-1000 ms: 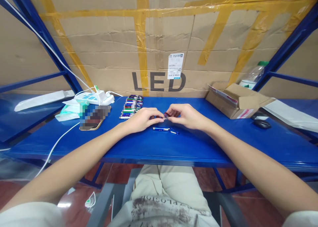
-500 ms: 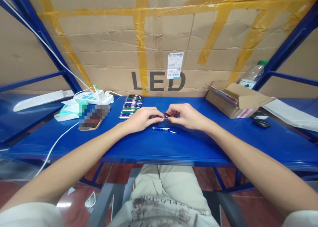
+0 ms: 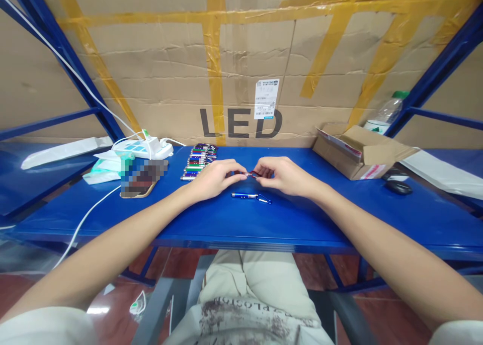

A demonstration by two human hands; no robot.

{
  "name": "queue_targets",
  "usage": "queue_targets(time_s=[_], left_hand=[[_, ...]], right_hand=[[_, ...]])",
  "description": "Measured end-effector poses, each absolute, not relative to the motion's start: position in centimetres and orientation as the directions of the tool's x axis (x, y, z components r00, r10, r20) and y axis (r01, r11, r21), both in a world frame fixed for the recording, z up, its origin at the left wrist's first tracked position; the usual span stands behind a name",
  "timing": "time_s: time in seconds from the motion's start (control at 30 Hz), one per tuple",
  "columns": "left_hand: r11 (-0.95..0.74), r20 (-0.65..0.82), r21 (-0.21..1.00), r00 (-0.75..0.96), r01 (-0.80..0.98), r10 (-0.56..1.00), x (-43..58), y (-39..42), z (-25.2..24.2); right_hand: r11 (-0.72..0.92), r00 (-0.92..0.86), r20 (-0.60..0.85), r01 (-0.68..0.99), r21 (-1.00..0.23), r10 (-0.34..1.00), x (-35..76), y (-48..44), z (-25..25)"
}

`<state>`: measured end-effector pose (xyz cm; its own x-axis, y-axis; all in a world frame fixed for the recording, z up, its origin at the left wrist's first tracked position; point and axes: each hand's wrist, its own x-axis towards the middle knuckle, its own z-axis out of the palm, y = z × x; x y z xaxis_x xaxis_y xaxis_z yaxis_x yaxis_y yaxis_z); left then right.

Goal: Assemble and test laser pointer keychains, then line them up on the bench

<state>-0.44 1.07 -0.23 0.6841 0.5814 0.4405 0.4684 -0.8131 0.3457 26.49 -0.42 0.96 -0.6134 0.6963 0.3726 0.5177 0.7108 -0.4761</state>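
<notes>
Down low, two legs in pale pants [image 3: 260, 277] are tucked by the blue table [image 3: 241, 229]. On the table lies a blue penlight [image 3: 243, 196] with a blue snap clip [image 3: 264, 199] at its right end. Just past it, the left hand [image 3: 217, 180] and right hand [image 3: 278, 175] both pinch a small red and silver thing [image 3: 254, 174] between finger and thumb. It sits in the gap between the two hands, too small to make out well. A phone [image 3: 151, 190] lies off to the left, and a black mouse [image 3: 399, 187] to the right. Past the left hand is a row of colored penlights [image 3: 194, 168], side by side. An open cardboard box [image 3: 337, 151] sits far right, near a green-capped bottle [image 3: 388, 111]. Behind everything stands big taped cardboard [image 3: 162, 83] saying "LED".
</notes>
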Motion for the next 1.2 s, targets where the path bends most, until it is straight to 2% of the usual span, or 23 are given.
queue_targets(time_s=[0.33, 0.57, 0.77, 1.03, 1.2], left_hand=[[-0.792, 0.461, 0.305, 0.645, 0.530, 0.609, -0.5, 1.2, -0.5], [-0.780, 0.470, 0.340, 0.624, 0.525, 0.625, -0.5, 1.4, -0.5], [-0.773, 0.469, 0.367, 0.614, 0.518, 0.635, -0.3, 1.1, -0.3], [-0.778, 0.476, 0.383, 0.615, 0.498, 0.628, -0.2, 0.9, -0.2], [-0.788, 0.502, 0.385, 0.608, 0.480, 0.616, -0.1, 0.8, -0.1]], right_hand=[[0.763, -0.641, 0.414, 0.544, -0.349, 0.646, 27.0, -0.3, 1.3], [0.745, -0.616, 0.420, 0.530, -0.404, 0.666, 27.1, -0.5, 1.4], [0.743, -0.605, 0.431, 0.556, -0.373, 0.670, 27.0, -0.3, 1.1], [0.631, -0.552, 0.359, 0.449, -0.632, 0.752, 26.3, -0.6, 0.6], [0.529, -0.531, 0.286, 0.390, -0.753, 0.798, 26.1, -0.7, 0.6]])
